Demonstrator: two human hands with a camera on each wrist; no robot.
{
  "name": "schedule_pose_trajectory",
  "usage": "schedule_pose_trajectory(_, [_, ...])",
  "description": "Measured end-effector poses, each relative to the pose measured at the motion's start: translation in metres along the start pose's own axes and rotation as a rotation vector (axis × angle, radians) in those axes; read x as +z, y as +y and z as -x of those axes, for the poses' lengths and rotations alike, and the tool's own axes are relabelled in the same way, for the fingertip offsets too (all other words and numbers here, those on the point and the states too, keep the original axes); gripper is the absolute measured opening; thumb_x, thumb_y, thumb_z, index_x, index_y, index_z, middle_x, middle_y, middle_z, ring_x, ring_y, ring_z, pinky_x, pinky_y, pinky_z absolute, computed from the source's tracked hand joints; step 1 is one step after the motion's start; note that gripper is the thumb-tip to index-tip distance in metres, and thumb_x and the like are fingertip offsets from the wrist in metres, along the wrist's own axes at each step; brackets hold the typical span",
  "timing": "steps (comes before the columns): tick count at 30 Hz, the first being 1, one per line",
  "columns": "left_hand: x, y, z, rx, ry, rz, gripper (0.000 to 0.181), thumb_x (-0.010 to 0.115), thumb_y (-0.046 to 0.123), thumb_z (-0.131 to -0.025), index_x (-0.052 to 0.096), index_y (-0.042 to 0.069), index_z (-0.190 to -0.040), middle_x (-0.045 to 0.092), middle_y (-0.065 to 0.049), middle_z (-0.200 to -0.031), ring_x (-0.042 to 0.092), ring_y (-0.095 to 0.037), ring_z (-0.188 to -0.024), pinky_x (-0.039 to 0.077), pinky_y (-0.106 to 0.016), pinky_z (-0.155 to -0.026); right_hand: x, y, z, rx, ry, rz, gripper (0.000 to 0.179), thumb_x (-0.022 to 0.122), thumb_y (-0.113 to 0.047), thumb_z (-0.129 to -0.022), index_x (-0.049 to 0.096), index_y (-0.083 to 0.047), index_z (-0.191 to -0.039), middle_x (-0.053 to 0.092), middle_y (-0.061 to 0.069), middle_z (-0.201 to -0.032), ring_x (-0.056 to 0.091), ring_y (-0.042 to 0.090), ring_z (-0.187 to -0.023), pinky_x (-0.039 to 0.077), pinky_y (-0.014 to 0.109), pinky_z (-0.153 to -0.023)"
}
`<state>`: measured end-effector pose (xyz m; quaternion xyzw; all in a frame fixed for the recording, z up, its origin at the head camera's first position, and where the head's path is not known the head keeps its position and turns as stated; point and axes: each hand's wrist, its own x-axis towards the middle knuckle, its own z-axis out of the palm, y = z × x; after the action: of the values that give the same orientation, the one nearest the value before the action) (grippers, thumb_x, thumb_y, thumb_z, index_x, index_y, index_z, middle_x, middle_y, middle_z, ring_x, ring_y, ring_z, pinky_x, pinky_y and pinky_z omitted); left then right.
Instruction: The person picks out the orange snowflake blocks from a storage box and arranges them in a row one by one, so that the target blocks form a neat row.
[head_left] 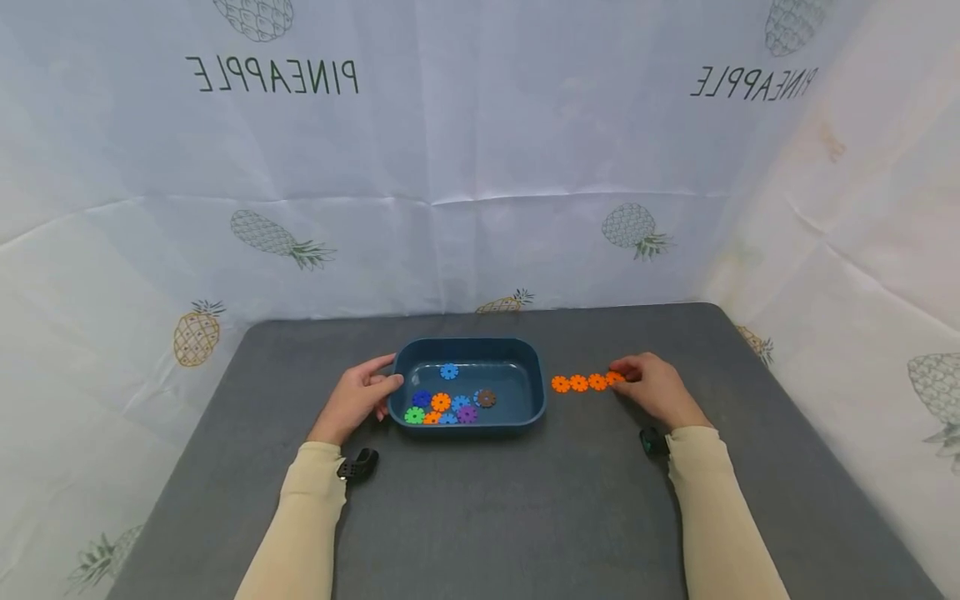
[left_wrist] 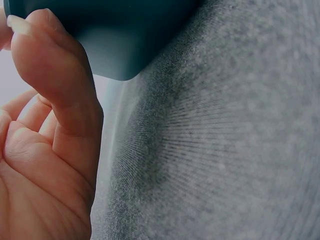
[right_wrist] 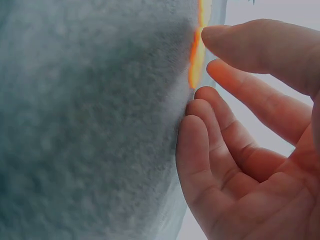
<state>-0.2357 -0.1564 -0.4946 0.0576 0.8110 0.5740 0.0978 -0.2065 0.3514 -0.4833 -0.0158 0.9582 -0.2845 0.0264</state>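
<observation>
My left hand [head_left: 354,400] grips the left end of a dark blue rectangular tray [head_left: 529,417], thumb at the rim and fingers along the outer wall. In the left wrist view, the thumb [left_wrist: 55,65] lies against the tray's corner [left_wrist: 125,55]. To the right of the tray, several orange notched discs [head_left: 579,383] lie in a row on the table. At the row's right end my right hand [head_left: 654,390] pinches the last orange notched disc [head_left: 614,378] between thumb and index finger, low over the tabletop. The other fingers [right_wrist: 192,145] curve loosely beside it.
Inside the tray lie notched discs: a lone blue disc [head_left: 448,372] at the back, and a green disc [head_left: 414,415], a purple disc [head_left: 467,414], a brown disc [head_left: 486,398] and others toward the front. A pineapple-print cloth [head_left: 465,167] hangs behind the grey table [head_left: 487,517].
</observation>
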Motion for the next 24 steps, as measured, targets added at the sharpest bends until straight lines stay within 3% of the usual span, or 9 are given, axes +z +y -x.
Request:
schedule_pose_trajectory(7, [-0.003, 0.000, 0.002, 0.021, 0.001, 0.005, 0.063, 0.075, 0.029, -0.103, 0.054, 0.008, -0.159, 0.064, -0.002, -0.069, 0.059, -0.019, -0.059, 0.057, -0.029, -0.059, -0.007, -0.021, 0.002, -0.066, 0.044, 0.000, 0.038, 0.072, -0.021, -0.105, 0.071, -0.005, -0.139, 0.065, 0.021, -0.132, 0.066, 0.041, -0.119, 0.058, 0.058, -0.097])
schedule_pose_trajectory(12, [-0.003, 0.000, 0.001, 0.026, -0.006, 0.015, 0.064, 0.075, 0.028, -0.103, 0.053, 0.008, -0.159, 0.064, -0.002, -0.069, 0.059, -0.018, -0.059, 0.057, -0.029, -0.059, -0.010, -0.058, 0.001, -0.154, 0.059, -0.032, 0.037, 0.072, -0.020, -0.105, 0.071, -0.006, -0.139, 0.066, 0.019, -0.133, 0.069, 0.037, -0.114, 0.060, 0.057, -0.096])
schedule_pose_trajectory(17, [-0.005, -0.001, 0.003, 0.028, 0.005, 0.018, 0.063, 0.075, 0.028, -0.103, 0.054, 0.008, -0.159, 0.065, -0.003, -0.071, 0.059, -0.019, -0.060, 0.057, -0.029, -0.059, -0.010, -0.099, -0.013, -0.248, -0.013, -0.024, 0.034, 0.071, -0.018, -0.105, 0.071, -0.010, -0.138, 0.068, 0.016, -0.133, 0.069, 0.031, -0.114, 0.059, 0.054, -0.100])
schedule_pose_trajectory(24, [-0.005, -0.001, 0.003, 0.039, -0.005, 0.005, 0.064, 0.074, 0.029, -0.103, 0.053, 0.008, -0.159, 0.068, -0.005, -0.074, 0.061, -0.021, -0.061, 0.058, -0.031, -0.060, -0.006, -0.150, -0.037, -0.349, -0.183, 0.046, 0.037, 0.074, -0.013, -0.103, 0.071, -0.009, -0.139, 0.070, 0.013, -0.136, 0.067, 0.031, -0.120, 0.058, 0.053, -0.104])
